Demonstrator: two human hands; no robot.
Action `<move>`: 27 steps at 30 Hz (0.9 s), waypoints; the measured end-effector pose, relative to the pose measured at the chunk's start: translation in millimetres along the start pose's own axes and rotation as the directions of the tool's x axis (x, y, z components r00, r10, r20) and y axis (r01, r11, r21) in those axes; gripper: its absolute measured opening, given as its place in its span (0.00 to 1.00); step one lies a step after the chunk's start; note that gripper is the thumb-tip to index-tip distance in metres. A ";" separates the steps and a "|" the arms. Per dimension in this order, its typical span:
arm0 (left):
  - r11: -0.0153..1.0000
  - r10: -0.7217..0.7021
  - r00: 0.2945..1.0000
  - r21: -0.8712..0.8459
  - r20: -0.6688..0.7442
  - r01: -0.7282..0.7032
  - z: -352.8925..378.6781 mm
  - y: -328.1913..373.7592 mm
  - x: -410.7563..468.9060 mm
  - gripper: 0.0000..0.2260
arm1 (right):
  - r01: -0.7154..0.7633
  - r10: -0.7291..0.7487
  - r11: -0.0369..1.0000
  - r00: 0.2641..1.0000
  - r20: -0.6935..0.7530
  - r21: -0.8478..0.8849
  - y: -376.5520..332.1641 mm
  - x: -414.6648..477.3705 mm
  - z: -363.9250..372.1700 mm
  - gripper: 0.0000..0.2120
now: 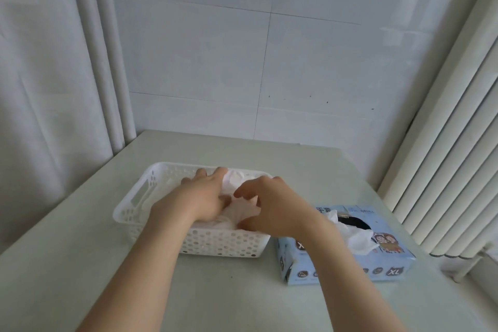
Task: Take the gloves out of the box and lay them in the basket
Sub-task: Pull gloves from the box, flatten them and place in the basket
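A white perforated plastic basket (140,207) sits on the table left of centre, holding thin translucent white gloves (237,178). My left hand (204,194) lies flat over the gloves inside the basket, fingers stretched forward. My right hand (269,205) hovers over the basket's right side, fingers bent downward and touching the gloves; whether it pinches one I cannot tell. The light blue glove box (388,264) lies to the right of the basket, and a crumpled glove (358,237) sticks out of its dark oval opening.
The pale green table (242,291) ends at a tiled wall (242,62) behind. A white curtain (40,89) hangs on the left and a white radiator (444,170) stands at the right, close to the box.
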State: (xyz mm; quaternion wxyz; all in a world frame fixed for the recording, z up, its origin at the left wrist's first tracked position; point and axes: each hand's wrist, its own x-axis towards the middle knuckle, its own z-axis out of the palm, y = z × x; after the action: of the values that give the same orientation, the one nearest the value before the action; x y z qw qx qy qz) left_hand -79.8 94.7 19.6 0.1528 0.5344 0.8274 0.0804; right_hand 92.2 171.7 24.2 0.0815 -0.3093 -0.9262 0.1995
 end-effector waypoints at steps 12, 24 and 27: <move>0.791 0.494 0.715 -0.085 -0.495 -0.606 41.4 104.5 -23.7 0.13 | 0.014 0.248 0.862 0.859 -0.448 0.506 81.7 -64.1 -40.4 0.13; 0.785 0.592 0.769 -0.042 -0.241 -0.618 96.2 130.6 -27.1 0.21 | 0.012 0.098 0.964 0.911 -0.401 0.264 114.9 -113.3 -19.1 0.09; 0.781 0.579 0.767 -0.081 -0.277 -0.619 98.1 129.6 -22.9 0.20 | 0.013 0.065 0.982 0.913 -0.403 0.189 122.9 -115.9 -16.3 0.16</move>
State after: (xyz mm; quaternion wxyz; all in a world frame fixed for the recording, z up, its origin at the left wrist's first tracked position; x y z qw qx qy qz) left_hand 73.6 124.7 -30.5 0.0635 0.7425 0.6151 0.2576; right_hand 255.3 196.3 -15.8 0.2989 -0.3473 -0.8617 0.2179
